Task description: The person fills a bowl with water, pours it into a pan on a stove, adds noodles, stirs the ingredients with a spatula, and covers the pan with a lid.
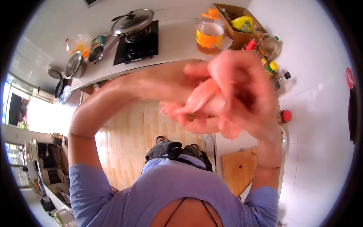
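Note:
Both hands are raised close to the camera and blurred by motion. A glossy, pinkish, crumpled thing (202, 96), perhaps thin plastic, is bunched between them; I cannot make out exactly what it is. My left hand (181, 85) reaches in from the left with its fingers closed round this thing. On the other side my right hand (245, 90) has curled fingers and grips the same thing. The two hands overlap, so some fingers are hidden.
Behind the hands, a counter holds a lidded pan (133, 23) on a black cooktop (132, 49), an oil bottle (209, 37) and a cardboard box (242, 38). Metal pots (75, 66) stand at left. A wooden board (240, 164) and a red-lidded jar (283, 116) are at right.

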Demonstrator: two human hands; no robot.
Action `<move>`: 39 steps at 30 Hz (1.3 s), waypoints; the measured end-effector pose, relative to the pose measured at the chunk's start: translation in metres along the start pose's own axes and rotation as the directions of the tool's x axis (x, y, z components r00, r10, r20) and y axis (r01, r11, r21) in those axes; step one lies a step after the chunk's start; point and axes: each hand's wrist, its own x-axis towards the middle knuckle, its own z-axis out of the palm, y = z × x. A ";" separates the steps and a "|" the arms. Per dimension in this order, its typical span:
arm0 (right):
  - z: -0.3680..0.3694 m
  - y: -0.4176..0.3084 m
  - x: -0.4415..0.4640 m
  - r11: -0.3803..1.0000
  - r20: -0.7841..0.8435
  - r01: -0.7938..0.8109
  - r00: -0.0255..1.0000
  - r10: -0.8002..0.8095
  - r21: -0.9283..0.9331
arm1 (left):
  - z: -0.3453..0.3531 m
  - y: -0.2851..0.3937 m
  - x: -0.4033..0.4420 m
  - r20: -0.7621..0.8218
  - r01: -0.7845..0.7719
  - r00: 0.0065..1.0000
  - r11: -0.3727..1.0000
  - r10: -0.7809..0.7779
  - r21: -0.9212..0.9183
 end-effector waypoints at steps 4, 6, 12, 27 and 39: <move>0.026 0.028 0.027 0.818 0.108 0.125 0.991 -0.077 -0.562 | -0.021 -0.021 -0.025 -0.191 0.114 0.977 0.986 -0.090 0.122; 0.045 0.042 0.049 0.574 0.239 0.307 0.952 -0.193 -0.760 | -0.034 -0.030 -0.045 -0.332 0.150 0.942 0.952 -0.055 0.269; 0.069 0.007 0.095 0.306 0.393 0.497 0.853 -0.343 -0.812 | -0.090 0.002 -0.152 -0.407 0.484 0.598 0.094 0.690 0.870; 0.126 0.106 0.092 0.916 0.482 0.029 0.857 0.183 -0.400 | -0.124 -0.219 -0.171 -0.469 -0.425 0.850 0.838 0.240 -0.342; 0.148 0.172 0.127 0.789 0.475 0.282 0.880 0.014 -0.545 | -0.101 -0.190 -0.152 -0.300 0.094 0.944 0.983 -0.138 -0.158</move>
